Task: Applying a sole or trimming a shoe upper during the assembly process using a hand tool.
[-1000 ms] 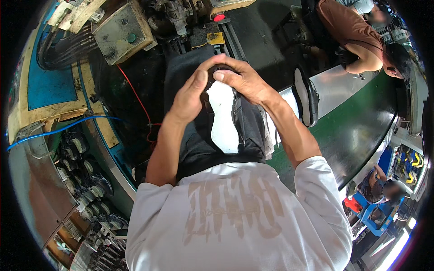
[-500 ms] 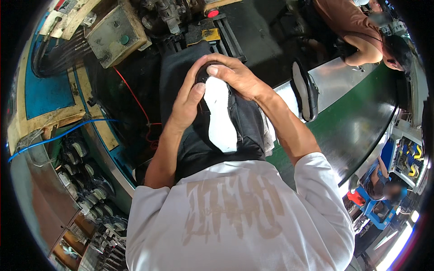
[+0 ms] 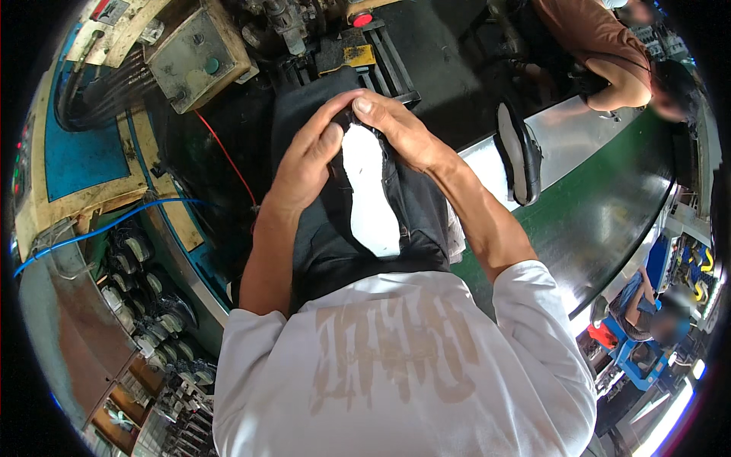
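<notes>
On my lap lies a black shoe upper with its white sole side turned up and its toe pointing away from me. My left hand wraps the toe from the left, its thumb bent along the edge. From the right, my right hand curls round the same toe, the thumb on the top edge. Both sets of fingertips meet beyond the toe, where the far side of the shoe is hidden.
A black shoe lies on its side on the metal ledge beside a green belt. Ahead stands a machine with a control box. Several shoes fill a rack at left. A co-worker sits at far right.
My right thumb has shifted from the toe's white face to its top edge, and my left thumb has bent more. The shoe upper stays almost in place.
</notes>
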`<state>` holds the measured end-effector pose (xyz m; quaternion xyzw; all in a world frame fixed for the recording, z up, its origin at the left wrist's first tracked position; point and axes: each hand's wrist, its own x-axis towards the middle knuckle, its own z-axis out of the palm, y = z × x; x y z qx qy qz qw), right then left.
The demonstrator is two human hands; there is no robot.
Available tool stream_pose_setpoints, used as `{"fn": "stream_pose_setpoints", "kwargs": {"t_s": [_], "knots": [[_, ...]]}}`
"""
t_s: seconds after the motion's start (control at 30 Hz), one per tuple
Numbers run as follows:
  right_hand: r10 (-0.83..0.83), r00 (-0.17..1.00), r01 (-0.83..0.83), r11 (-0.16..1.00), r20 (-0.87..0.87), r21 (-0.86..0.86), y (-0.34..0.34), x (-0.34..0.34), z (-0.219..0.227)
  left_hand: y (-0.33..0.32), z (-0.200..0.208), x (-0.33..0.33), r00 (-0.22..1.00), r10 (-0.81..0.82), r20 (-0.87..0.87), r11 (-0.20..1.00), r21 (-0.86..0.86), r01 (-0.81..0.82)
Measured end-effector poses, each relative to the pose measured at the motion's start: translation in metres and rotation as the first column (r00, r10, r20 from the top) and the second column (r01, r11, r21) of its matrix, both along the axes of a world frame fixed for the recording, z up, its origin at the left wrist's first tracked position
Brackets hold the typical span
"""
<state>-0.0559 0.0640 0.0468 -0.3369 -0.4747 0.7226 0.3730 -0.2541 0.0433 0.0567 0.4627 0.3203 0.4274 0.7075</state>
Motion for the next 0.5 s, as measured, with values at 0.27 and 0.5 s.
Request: {"fn": "stream_pose_setpoints", "kwargs": {"t_s": [0.27, 0.5], "knots": [[-0.037, 0.999, 0.04, 0.997, -0.038, 0.07, -0.006, 0.002, 0.005, 0.019, 0.009, 0.002, 0.991, -0.128, -0.032, 0.988, -0.088, 0.125], [-0.122, 0.992, 0.122, 0.975, -0.015, 0.184, -0.012, -0.004, -0.003, 0.016, 0.013, 0.004, 0.977, -0.061, -0.203, 0.969, 0.223, 0.107]]}}
